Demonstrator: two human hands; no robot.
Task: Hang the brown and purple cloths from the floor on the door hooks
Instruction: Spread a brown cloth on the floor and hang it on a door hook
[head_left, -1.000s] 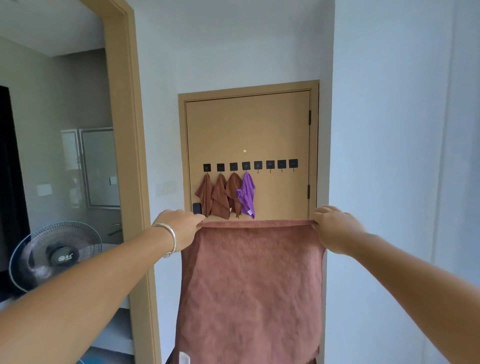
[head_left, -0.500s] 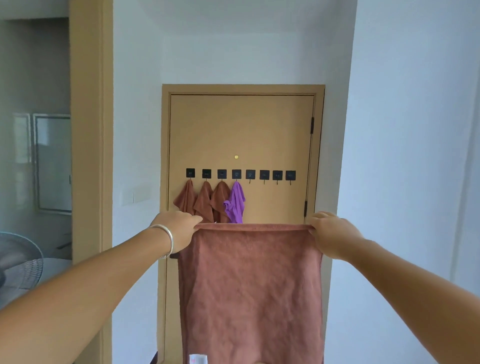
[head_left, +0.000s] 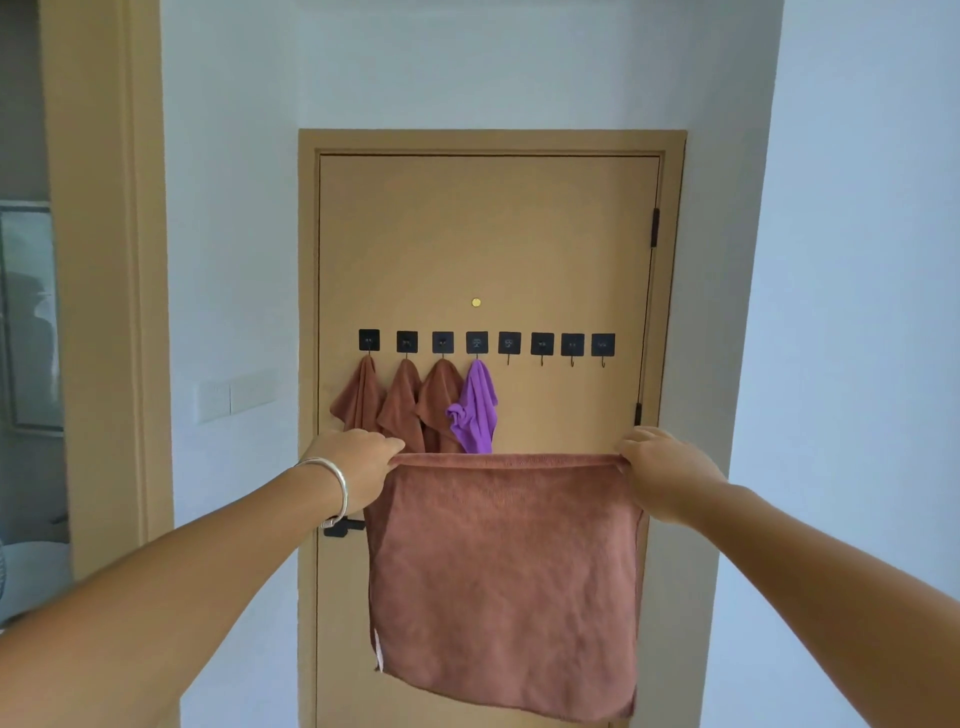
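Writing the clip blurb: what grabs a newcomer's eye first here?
A brown cloth stretched flat mid-frame, its top corners pinched by the left hand and right hand. Behind it, the tan door carries a row of black hooks; the left four hold three brown cloths and one purple cloth.

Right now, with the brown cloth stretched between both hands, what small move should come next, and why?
Probably lift one corner toward the fifth hook: both hands pinch the brown cloth below the row, and the first four hooks already carry cloths.
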